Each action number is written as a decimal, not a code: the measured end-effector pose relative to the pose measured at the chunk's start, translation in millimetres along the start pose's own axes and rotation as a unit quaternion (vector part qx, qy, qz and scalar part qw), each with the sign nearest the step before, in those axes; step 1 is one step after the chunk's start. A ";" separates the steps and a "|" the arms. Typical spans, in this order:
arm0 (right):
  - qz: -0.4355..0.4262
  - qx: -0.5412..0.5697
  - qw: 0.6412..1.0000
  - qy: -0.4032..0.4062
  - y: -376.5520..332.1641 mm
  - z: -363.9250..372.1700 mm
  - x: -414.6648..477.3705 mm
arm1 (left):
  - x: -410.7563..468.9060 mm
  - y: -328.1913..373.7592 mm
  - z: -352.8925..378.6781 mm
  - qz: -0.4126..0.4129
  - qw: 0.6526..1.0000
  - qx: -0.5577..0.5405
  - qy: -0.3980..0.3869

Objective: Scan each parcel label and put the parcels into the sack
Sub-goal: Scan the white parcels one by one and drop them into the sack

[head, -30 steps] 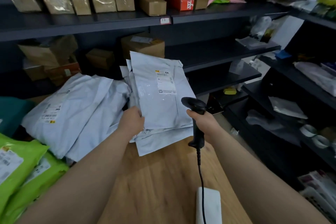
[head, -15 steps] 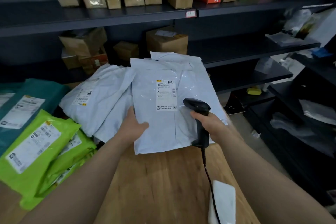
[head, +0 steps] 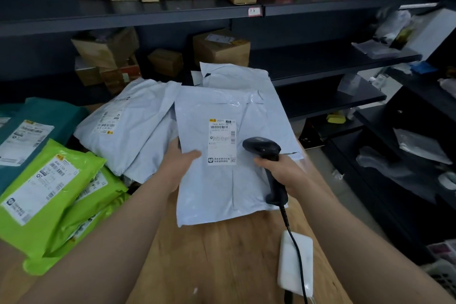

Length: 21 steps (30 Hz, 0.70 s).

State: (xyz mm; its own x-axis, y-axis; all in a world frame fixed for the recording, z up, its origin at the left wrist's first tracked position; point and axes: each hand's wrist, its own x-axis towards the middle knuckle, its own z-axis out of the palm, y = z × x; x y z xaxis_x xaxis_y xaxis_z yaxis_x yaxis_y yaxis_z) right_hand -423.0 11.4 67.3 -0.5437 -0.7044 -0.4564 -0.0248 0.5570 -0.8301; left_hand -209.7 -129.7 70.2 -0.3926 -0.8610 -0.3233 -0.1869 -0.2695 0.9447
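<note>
Left hand (head: 180, 168) pinches the left edge of a grey parcel (head: 222, 185), thumb on top beside the label (head: 221, 142) — parcel lies face-up at the wooden table's (head: 222, 261) far end, atop other grey parcels (head: 128, 126). Right hand (head: 283, 171) grips a black scanner (head: 265, 155), head just right of the label, cable trailing over a white box (head: 294, 264). Green parcels (head: 49, 195) sit left — dark shelves (head: 148, 11) with cartons behind.

A grey parcel (head: 222, 180) is held with its label (head: 221, 142) facing up.
Its left edge is gripped by the left hand (head: 179, 168); a black scanner (head: 264, 149) is clasped in the right hand (head: 283, 171) over the parcel's right side, and green parcels (head: 49, 192) are piled well to its left.
</note>
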 end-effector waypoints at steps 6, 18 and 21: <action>0.009 0.023 1.000 -0.011 -2.3 0.0 -15.9 | -8.7 9.8 10.5 -0.039 0.998 0.040 -0.008; -0.096 -0.027 0.995 -0.001 -37.0 3.2 -68.4 | -48.1 -10.9 -22.3 -0.001 0.994 -0.061 0.086; -0.109 0.002 0.991 -0.077 -49.6 7.9 -83.3 | -56.4 -23.2 -34.7 -0.003 0.991 -0.054 0.120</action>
State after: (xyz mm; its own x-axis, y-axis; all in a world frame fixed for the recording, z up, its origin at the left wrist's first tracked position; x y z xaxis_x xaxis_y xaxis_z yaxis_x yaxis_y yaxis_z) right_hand -369.8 39.0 144.0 -0.3906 -0.8673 -0.3086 -0.1249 0.3821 -0.9157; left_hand -152.0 -89.8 68.3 -0.1645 -0.9337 -0.3180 -0.0862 -0.3075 0.9476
